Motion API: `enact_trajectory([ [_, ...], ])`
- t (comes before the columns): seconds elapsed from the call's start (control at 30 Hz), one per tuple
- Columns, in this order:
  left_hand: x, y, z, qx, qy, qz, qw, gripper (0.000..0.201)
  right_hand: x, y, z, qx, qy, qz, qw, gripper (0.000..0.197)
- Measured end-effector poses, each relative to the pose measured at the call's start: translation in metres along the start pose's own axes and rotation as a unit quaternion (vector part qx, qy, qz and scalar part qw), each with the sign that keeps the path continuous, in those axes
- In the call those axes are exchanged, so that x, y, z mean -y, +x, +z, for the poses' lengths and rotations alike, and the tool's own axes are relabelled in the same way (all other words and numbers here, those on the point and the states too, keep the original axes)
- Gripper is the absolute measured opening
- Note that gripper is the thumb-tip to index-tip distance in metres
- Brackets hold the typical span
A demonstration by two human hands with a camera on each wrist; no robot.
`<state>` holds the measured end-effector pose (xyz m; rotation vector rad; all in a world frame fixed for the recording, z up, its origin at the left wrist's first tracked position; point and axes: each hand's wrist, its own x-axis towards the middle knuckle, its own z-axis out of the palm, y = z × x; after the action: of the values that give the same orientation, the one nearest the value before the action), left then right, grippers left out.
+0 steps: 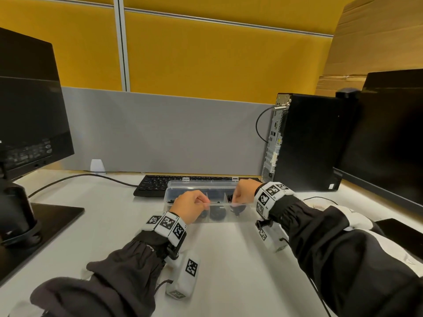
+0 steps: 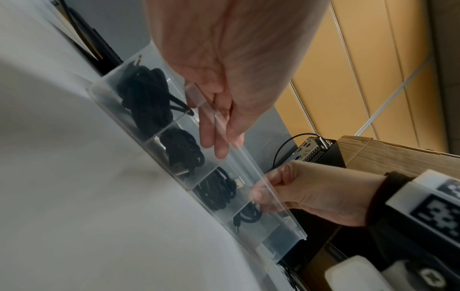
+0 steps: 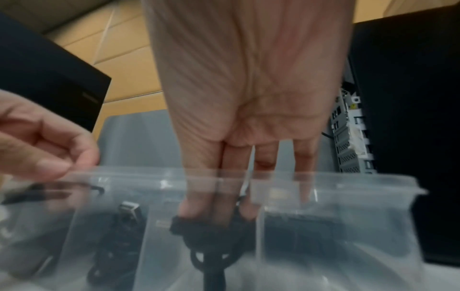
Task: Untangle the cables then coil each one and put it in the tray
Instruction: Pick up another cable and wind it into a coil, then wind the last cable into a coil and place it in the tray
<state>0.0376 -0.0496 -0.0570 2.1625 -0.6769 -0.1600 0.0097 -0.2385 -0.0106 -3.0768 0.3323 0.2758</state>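
Observation:
A clear plastic tray (image 1: pixel 203 184) with several compartments stands on the white desk in front of me. Black coiled cables (image 2: pixel 147 98) (image 2: pixel 184 151) (image 2: pixel 216 191) lie in its compartments. My left hand (image 1: pixel 191 203) (image 2: pixel 216 126) pinches the tray's near rim (image 3: pixel 348 181). My right hand (image 1: pixel 242 193) (image 3: pixel 219 212) reaches down into a compartment toward the right end. Its thumb and fingers hold a black cable coil (image 3: pixel 211 228) (image 1: pixel 238 208) low inside it. The rightmost compartment looks empty.
A black keyboard (image 1: pixel 158 185) lies just behind the tray. A PC tower (image 1: pixel 304 143) and a monitor (image 1: pixel 393 138) stand at the right. Another monitor (image 1: pixel 29 106) and its base (image 1: pixel 45 223) are at the left. A thin black cable (image 1: pixel 320 198) lies by my right sleeve.

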Motion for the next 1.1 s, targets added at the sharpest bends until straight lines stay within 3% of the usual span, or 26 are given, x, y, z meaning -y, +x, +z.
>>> enact_trajectory([
  [0.13, 0.0, 0.001, 0.001, -0.001, 0.0, 0.0, 1.0, 0.007, 0.005, 0.0, 0.0, -0.008, -0.012, -0.042, 0.999, 0.023],
  [0.3, 0.001, 0.002, 0.001, -0.002, -0.001, 0.003, 1.0, 0.007, 0.015, 0.002, -0.002, 0.033, -0.045, -0.049, 0.997, 0.028],
  [0.5, 0.003, 0.002, 0.0, 0.005, 0.002, 0.009, 1.0, 0.005, 0.01, 0.009, 0.016, -0.101, -0.031, -0.002, 0.994, 0.023],
  [0.8, 0.003, 0.003, 0.001, -0.01, 0.014, 0.014, 1.0, 0.016, 0.002, 0.022, 0.017, -0.083, -0.106, -0.003, 0.991, 0.02],
  [0.87, 0.003, 0.003, 0.001, -0.005, 0.01, 0.014, 1.0, 0.013, -0.006, 0.014, 0.011, -0.046, -0.066, -0.015, 0.997, 0.029],
  [0.93, 0.004, 0.003, 0.0, -0.006, 0.006, 0.015, 1.0, 0.013, -0.02, -0.002, 0.001, -0.041, 0.088, -0.032, 0.995, 0.033],
  [1.03, 0.005, 0.005, 0.0, -0.003, -0.002, 0.016, 1.0, 0.013, -0.057, -0.032, -0.016, -0.198, 0.286, -0.006, 0.938, 0.028],
  [1.1, 0.005, 0.005, 0.0, -0.002, -0.005, 0.014, 1.0, 0.013, -0.081, -0.049, -0.015, -0.202, 0.264, 0.034, 0.942, 0.029],
])
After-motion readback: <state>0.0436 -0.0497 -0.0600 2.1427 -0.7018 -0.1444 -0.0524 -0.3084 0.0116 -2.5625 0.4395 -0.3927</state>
